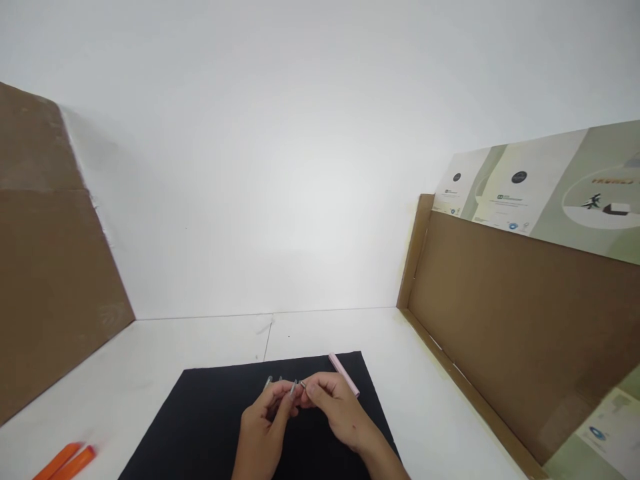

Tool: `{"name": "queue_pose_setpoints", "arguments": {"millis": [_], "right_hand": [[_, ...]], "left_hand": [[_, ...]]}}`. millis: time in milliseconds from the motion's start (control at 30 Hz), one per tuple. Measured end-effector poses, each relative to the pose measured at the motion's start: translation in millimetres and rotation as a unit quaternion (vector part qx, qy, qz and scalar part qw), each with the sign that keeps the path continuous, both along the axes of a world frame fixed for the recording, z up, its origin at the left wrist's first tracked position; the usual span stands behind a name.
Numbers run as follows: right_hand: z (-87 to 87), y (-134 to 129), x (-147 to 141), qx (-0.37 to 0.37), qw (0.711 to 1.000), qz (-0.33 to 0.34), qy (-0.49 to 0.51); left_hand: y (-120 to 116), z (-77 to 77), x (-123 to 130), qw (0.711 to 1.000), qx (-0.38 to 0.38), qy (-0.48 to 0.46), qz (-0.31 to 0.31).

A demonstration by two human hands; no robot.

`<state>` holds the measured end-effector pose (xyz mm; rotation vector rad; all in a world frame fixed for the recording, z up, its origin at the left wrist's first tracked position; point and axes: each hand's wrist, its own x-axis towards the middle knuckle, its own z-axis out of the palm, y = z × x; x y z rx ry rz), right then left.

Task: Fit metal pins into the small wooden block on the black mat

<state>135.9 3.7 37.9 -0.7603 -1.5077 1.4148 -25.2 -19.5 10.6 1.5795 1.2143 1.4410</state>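
Note:
Above a black mat [210, 413], my two hands are close together, fingertips nearly meeting. A thin silvery-grey piece [293, 387] is pinched between the thumb and fingers of my left hand [265, 420]. My right hand [337, 410] pinches a small, short metal piece [303, 385] at its fingertips. Both pieces are too small to name surely, and I cannot tell whether they touch. Just beyond my left hand, the end of a grey, slender thing [269, 381] shows, mostly hidden. A pink tube [343, 373], like a pen barrel, lies slanted on the mat behind my right hand.
The mat lies on a white table [165, 347]. Two orange bars or handles [70, 461] are at the lower left, cut off by the frame. Cardboard panels stand at the left [50, 267] and right [510, 300], with a white wall [250, 167] behind.

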Motion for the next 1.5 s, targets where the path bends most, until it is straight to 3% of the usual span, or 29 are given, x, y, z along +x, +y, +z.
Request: {"name": "queue_pose_setpoints", "arguments": {"millis": [267,433,700,967,1133,1500], "right_hand": [[-1.7,1,-5,-0.004,1.000,-0.027,-0.004],[2.7,-2,-3,0.040,0.999,0.011,-0.004],[9.1,-5,1,0.024,0.997,0.069,0.025],[-2.8,1,-4,-0.021,0.999,-0.021,0.023],[-7.3,3,-6,-0.020,0.999,-0.033,0.021],[3.0,-3,-2,0.013,0.999,0.044,0.029]], "left_hand": [[-1,-1.0,-1,0.999,0.028,0.036,0.002],[-1,0.2,-2,0.999,0.031,0.042,0.007],[3,1.3,1,0.998,-0.019,-0.066,0.015],[1,1.4,0,1.000,0.003,-0.022,0.014],[0,1.9,-1,0.999,0.030,0.018,0.011],[2,2.1,-1,0.999,-0.005,-0.025,0.023]]}}
